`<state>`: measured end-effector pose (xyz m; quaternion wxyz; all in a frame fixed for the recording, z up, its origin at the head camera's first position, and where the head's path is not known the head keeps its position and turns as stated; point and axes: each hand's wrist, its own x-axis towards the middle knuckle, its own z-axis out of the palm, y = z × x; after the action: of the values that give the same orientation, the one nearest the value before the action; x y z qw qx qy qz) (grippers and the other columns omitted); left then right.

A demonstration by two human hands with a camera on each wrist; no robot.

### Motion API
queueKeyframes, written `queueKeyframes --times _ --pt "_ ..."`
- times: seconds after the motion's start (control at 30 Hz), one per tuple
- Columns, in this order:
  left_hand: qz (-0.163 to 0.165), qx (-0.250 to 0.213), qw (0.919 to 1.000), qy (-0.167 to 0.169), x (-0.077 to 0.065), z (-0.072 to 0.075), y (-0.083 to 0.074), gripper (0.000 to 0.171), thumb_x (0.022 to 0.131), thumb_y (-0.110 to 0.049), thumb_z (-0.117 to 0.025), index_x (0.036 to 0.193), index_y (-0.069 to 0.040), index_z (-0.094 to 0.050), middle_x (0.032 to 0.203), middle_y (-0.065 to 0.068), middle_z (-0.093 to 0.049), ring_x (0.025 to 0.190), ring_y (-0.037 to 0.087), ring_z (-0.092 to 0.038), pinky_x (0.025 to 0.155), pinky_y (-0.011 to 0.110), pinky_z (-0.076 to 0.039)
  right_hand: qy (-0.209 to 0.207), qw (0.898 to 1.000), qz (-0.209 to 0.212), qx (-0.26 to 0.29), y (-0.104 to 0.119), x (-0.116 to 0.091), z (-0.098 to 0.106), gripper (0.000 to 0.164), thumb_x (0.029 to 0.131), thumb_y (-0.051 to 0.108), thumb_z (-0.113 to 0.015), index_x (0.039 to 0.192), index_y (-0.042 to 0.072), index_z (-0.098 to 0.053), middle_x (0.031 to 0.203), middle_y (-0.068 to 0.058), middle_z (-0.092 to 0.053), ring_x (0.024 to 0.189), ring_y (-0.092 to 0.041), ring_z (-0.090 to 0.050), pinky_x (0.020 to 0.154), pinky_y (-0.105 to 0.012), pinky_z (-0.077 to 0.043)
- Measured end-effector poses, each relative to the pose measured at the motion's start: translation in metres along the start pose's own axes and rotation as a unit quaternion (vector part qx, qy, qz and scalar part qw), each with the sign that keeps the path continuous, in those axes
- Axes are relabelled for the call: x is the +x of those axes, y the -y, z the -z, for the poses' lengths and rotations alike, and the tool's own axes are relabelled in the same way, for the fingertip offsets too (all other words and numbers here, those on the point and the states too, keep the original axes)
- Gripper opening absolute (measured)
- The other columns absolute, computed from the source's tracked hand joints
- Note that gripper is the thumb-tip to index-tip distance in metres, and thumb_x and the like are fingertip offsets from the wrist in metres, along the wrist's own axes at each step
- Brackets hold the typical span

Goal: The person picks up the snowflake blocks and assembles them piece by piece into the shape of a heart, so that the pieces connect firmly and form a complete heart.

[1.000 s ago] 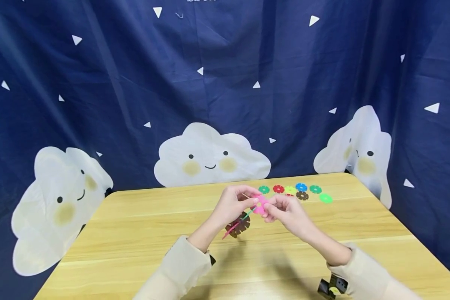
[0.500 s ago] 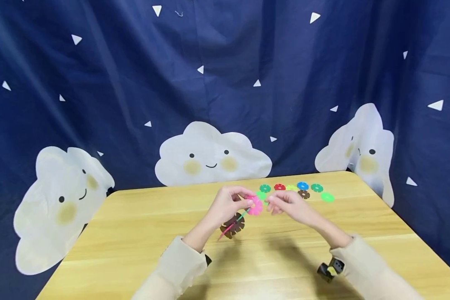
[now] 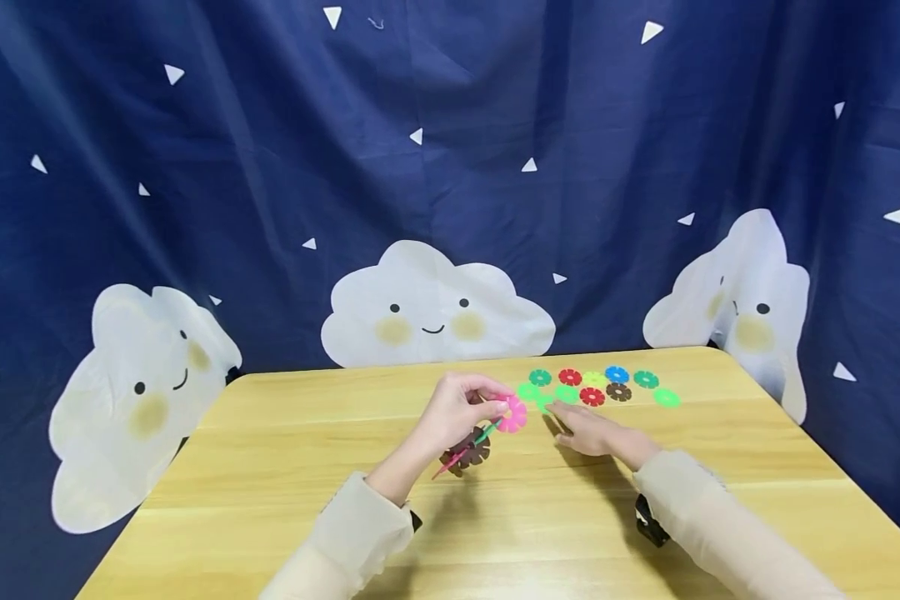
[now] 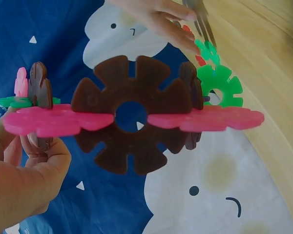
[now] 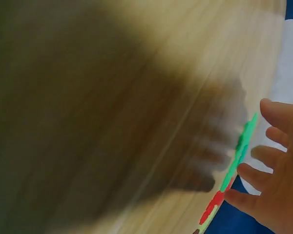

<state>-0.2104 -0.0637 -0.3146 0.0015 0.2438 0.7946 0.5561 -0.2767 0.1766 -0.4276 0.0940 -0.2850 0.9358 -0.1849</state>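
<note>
Slotted plastic flower discs are joined into a chain that my left hand [image 3: 461,410] holds above the table. Its thumb and fingers pinch the end with the pink disc [image 3: 516,414]. A green disc [image 3: 487,432], seen nearly edge-on, links this to brown discs [image 3: 481,448] and another pink disc [image 3: 450,465]. Close up in the left wrist view, a brown disc [image 4: 129,90] is slotted crosswise between two pink discs [image 4: 44,120]. My right hand [image 3: 591,429] holds nothing; its fingers stretch out low over the table, fingertips right at a light green disc [image 3: 543,404].
Several loose discs lie at the back right of the wooden table [image 3: 330,467]: red [image 3: 592,397], blue [image 3: 617,374], brown [image 3: 618,392], yellow [image 3: 593,378], dark green [image 3: 647,379] and light green [image 3: 667,398]. A dark blue curtain [image 3: 465,200] with clouds hangs behind.
My right hand has let go of the pink disc and moved right and down to the loose light green discs. My left hand keeps hold of the chain, nearly in place.
</note>
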Motion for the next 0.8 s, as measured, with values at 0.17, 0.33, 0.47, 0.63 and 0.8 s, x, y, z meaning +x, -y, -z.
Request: queueKeyframes --times 0.17,0.33,0.47,0.63,0.8 --pt "0.001 0.001 1.0000 0.000 0.000 -0.001 0.000 0.016 0.077 0.004 -0.067 0.093 0.004 -0.069 0.076 0.017 -0.067 0.053 0.005 -0.052 0.046 0.016 -0.038 0.001 0.999 0.013 -0.030 0.001 0.001 0.002 0.035 0.087 0.005 -0.057 0.119 -0.010 -0.051 0.113 -0.023 -0.058 0.106 -0.037 -0.054 0.092 -0.048 -0.042" --pt "0.004 -0.002 1.0000 -0.002 -0.001 0.000 0.002 0.016 0.077 0.004 -0.067 0.092 0.004 -0.069 0.076 0.017 -0.066 0.053 0.005 -0.052 0.046 0.016 -0.038 0.010 1.000 0.019 -0.016 0.007 -0.002 0.010 0.029 0.082 0.008 -0.065 0.108 -0.004 -0.060 0.083 -0.006 -0.064 0.076 -0.018 -0.060 0.072 -0.036 -0.049" --pt "0.001 -0.006 1.0000 0.000 0.000 -0.001 0.003 0.015 0.077 0.005 -0.067 0.092 0.004 -0.069 0.075 0.017 -0.066 0.054 0.012 -0.056 0.046 0.016 -0.038 0.014 0.999 0.012 -0.032 0.009 -0.005 0.007 0.039 0.078 0.010 -0.070 0.112 -0.004 -0.058 0.088 -0.010 -0.061 0.080 -0.022 -0.057 0.072 -0.037 -0.048" --pt "-0.003 -0.014 0.9999 0.009 0.000 -0.005 0.003 0.016 0.076 0.006 -0.066 0.092 0.005 -0.069 0.077 0.018 -0.066 0.056 0.020 -0.058 0.046 0.016 -0.037 0.007 0.999 -0.020 -0.025 0.006 -0.009 -0.003 0.035 0.076 0.007 -0.071 0.106 -0.004 -0.057 0.100 -0.017 -0.054 0.090 -0.030 -0.055 0.080 -0.044 -0.046" --pt "0.003 -0.020 0.9997 0.013 -0.001 -0.007 0.003 0.015 0.077 0.005 -0.066 0.093 0.005 -0.069 0.082 0.018 -0.067 0.053 0.007 -0.053 0.047 0.016 -0.038 -0.030 0.999 0.004 -0.018 0.000 -0.009 -0.008 0.017 0.072 -0.003 -0.068 0.080 0.003 -0.056 0.080 -0.004 -0.043 0.070 -0.015 -0.043 0.063 -0.028 -0.043"
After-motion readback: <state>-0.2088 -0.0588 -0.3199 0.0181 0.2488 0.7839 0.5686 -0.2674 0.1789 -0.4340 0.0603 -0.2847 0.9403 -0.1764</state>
